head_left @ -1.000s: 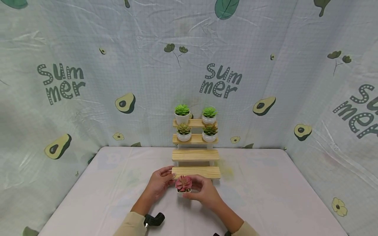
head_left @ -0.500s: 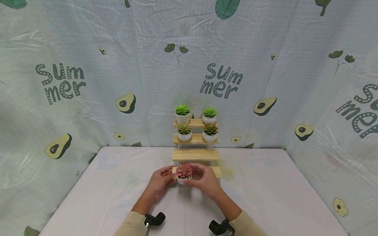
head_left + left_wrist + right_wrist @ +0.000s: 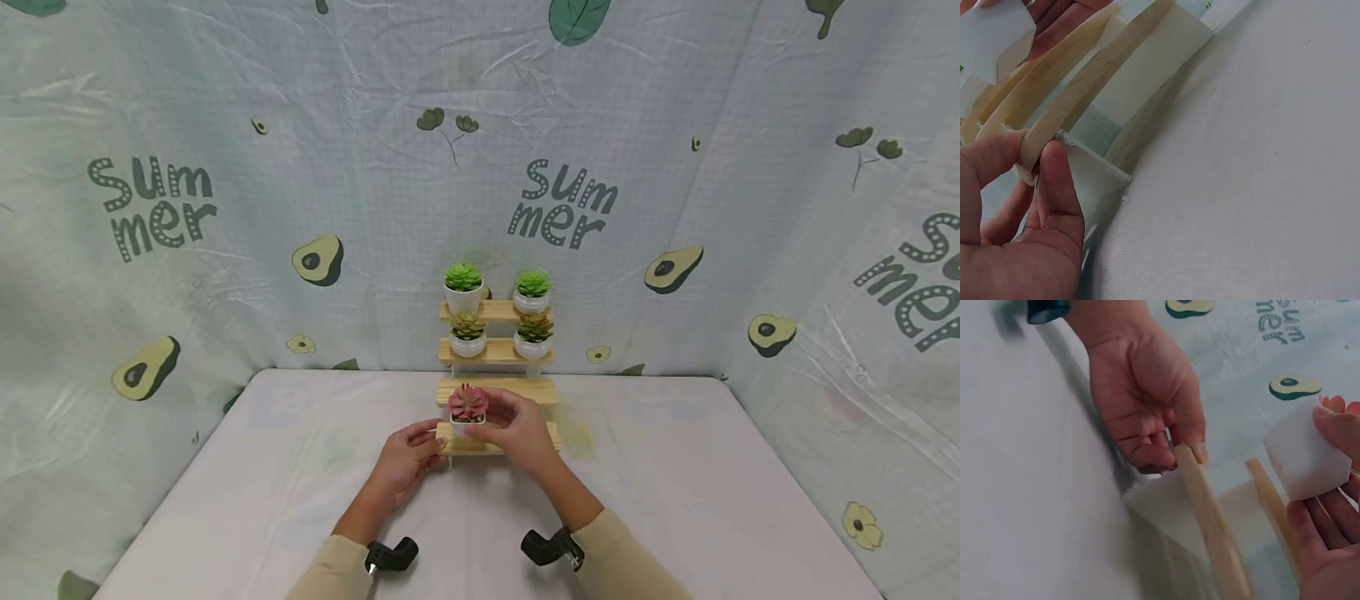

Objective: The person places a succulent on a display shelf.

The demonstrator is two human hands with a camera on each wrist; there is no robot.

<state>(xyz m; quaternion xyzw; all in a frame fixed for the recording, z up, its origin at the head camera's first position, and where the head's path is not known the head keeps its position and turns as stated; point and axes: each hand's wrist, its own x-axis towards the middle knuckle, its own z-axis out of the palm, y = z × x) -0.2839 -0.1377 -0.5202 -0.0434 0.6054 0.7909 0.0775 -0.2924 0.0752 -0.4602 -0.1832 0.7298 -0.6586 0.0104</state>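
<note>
My right hand [image 3: 527, 435] holds a potted pink succulent [image 3: 468, 403] by its small white pot [image 3: 1307, 453]. In the head view the plant appears over the lower shelves of a wooden tiered stand [image 3: 498, 387]. Both wrist views show the pot raised, apart from the planks. With thumb and fingers, my left hand [image 3: 406, 461] pinches the left end of the stand's lowest plank [image 3: 1091, 81]. The same grip shows in the left wrist view, where the left hand [image 3: 1029, 237] fills the lower left corner.
Two bright green succulents [image 3: 463, 278] in white pots stand on the top shelf. On the shelf below are a yellowish succulent [image 3: 467, 326] and a reddish-green succulent [image 3: 534, 327]. A printed curtain [image 3: 390, 208] hangs behind the white table [image 3: 675, 483].
My right hand has lifted the pink succulent up and away from me, from in front of the lowest shelf to over the lower shelves. The left hand keeps its place on the plank.
</note>
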